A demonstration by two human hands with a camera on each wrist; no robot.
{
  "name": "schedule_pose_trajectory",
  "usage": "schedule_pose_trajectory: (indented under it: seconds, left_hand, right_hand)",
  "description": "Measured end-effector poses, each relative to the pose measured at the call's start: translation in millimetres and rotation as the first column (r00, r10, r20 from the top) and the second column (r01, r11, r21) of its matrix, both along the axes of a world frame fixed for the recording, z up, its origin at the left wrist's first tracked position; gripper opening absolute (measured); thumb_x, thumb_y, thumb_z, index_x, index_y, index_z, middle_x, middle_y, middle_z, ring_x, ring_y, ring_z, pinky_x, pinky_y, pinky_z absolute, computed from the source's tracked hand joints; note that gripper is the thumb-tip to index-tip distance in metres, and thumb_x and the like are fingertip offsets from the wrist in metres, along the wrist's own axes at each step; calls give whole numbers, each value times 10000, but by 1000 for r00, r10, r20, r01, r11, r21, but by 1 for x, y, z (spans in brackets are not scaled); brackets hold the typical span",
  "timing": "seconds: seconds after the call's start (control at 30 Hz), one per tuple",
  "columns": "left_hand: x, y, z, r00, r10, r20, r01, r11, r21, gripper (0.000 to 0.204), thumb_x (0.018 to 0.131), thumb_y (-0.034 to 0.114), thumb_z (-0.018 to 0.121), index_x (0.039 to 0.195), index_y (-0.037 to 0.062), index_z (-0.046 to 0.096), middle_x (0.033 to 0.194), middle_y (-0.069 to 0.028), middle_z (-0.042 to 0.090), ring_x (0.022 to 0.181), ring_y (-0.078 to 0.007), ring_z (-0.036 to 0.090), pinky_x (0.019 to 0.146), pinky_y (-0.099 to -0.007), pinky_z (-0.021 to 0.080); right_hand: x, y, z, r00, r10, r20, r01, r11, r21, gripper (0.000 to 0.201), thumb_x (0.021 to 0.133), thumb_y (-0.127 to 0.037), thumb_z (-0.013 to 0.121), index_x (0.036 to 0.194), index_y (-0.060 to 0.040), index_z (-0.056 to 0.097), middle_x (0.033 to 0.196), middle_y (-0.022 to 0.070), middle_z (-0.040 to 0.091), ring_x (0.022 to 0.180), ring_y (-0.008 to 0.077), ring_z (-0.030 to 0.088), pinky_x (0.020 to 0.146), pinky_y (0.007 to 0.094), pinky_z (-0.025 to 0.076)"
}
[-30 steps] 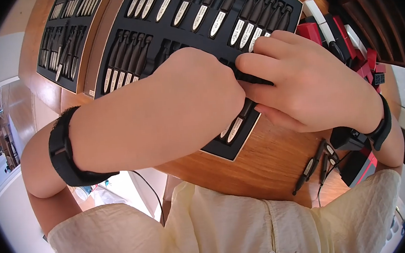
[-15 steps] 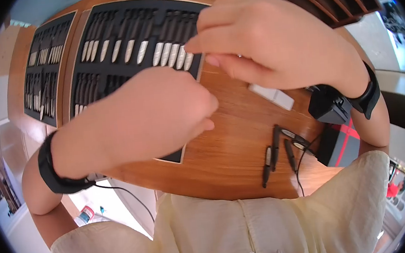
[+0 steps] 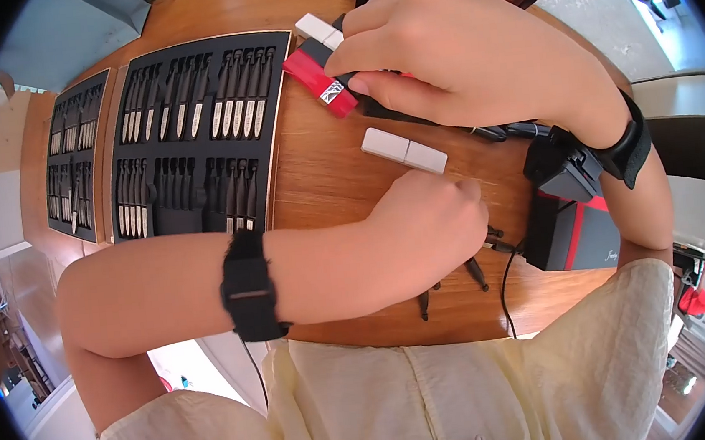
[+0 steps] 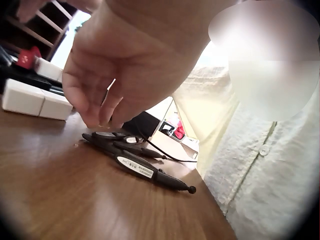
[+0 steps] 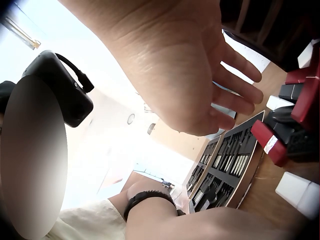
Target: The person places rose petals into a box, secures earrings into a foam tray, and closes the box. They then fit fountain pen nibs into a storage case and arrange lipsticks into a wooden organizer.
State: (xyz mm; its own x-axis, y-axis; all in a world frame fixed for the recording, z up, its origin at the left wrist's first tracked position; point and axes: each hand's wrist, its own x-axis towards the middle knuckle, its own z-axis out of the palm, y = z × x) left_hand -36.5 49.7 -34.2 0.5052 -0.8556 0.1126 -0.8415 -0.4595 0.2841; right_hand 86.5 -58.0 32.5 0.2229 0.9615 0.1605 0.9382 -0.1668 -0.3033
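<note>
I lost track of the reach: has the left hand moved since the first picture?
Yes, rightward in the head view: the left hand was over the black, pale-edged tray, and is now beyond its right edge, above the brown wooden table.

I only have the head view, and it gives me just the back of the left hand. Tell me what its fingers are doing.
Observer: The left hand has its fingers loosely bent, tips close to the dark pen-like pieces; I see nothing in them, and can't tell whether they touch.

Operator: Now describe the right palm.

Observer: The right wrist view shows the right hand with its palm bare and gaps between the fingers, holding nothing.

Operator: Give me the pen-like piece nearest the left wrist camera.

Observer: Its white label, with small print, is in plain sight.
</note>
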Motion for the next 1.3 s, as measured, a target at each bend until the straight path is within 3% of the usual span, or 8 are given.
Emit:
schedule_pose_trajectory:
  seconds: [0.13,0.3,0.53,0.7,0.8,0.97,1.1,1.3]
  left_hand:
    - [12,-8,3,999,-25,-33,29,991,131,118,694,66,674,786,15,621,773,-100,607,672,-219,666,526,-322,534]
    - [15,-11,-5,991,-70,-110,89,980,180,108,718,58,666,801,4,621,812,-145,631,694,-258,680,551,-339,549]
    - [17,32,14,982,28,-187,-16,998,64,94,755,63,647,829,11,620,853,-153,635,728,-313,678,627,-367,560]
    - [32,101,57,836,319,-446,-220,940,259,107,835,124,660,821,34,604,711,-159,622,709,-338,645,618,-427,496]
    - [35,147,55,843,369,-392,-307,928,213,151,836,148,691,795,34,601,635,-164,586,673,-346,620,598,-434,462]
    - [57,191,71,343,654,-675,-383,753,535,207,905,131,637,759,-9,593,664,-77,660,593,-142,633,516,-284,479]
    - [59,210,63,203,684,-701,-319,723,613,212,914,161,622,794,-14,637,704,-70,689,609,-133,643,532,-270,509]
    - [47,220,50,94,651,-753,-199,753,627,223,916,172,615,831,-27,670,739,-73,714,654,-136,676,572,-270,546]
  right_hand:
    - [-1,-3,1,999,-25,21,25,999,-23,170,897,-105,593,1021,-20,671,854,149,610,821,335,596,736,420,474]
    - [-3,2,7,983,-181,38,182,907,-380,178,907,-130,584,1023,-30,674,888,152,624,870,342,601,772,423,482]
    - [-1,-3,-18,988,-155,-14,147,958,-247,172,899,-124,589,1018,-30,670,891,156,623,862,350,601,778,430,481]
    - [2,10,-24,992,-96,-81,76,972,-222,163,882,-87,593,1006,-6,660,865,157,620,826,353,595,741,430,477]
    - [1,30,-23,953,-37,-300,47,999,26,129,880,-89,569,875,25,631,830,178,642,796,356,628,706,425,487]
    - [1,66,-34,950,10,-313,28,993,115,111,866,-62,576,928,7,639,851,165,642,793,356,626,710,419,492]
    - [-2,91,-46,960,56,-275,-55,998,9,212,832,5,588,1037,13,641,861,144,591,822,334,607,721,404,486]
    - [-9,114,-62,975,174,-138,-167,984,61,100,780,-41,617,869,2,636,801,124,552,747,321,604,675,414,506]
